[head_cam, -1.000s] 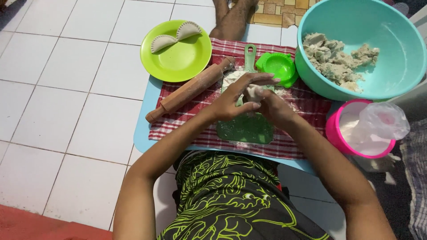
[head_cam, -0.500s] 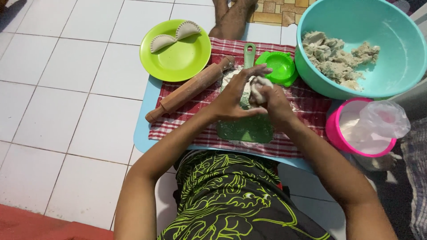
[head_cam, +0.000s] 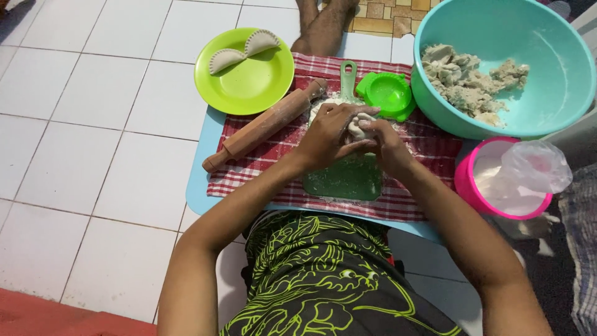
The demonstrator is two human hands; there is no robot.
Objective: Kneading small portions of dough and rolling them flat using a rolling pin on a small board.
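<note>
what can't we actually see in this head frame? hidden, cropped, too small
- Dough piece: mostly covered by the left hand and right hand; shape unclear.
- Green cutting board: upper part hidden under the hands.
- Pink container: contents veiled by a plastic bag.
- Teal bowl: rim cut by the top and right edges.
- Bare feet: cropped at the top edge.

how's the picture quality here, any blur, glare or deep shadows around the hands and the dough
Head view: even, soft light and no harsh shadows; the left hand and right hand look sharp around the dough lump. Faint sheen on the teal bowl wall, no blinding glare. Tile lines bend slightly toward the edges.
</note>
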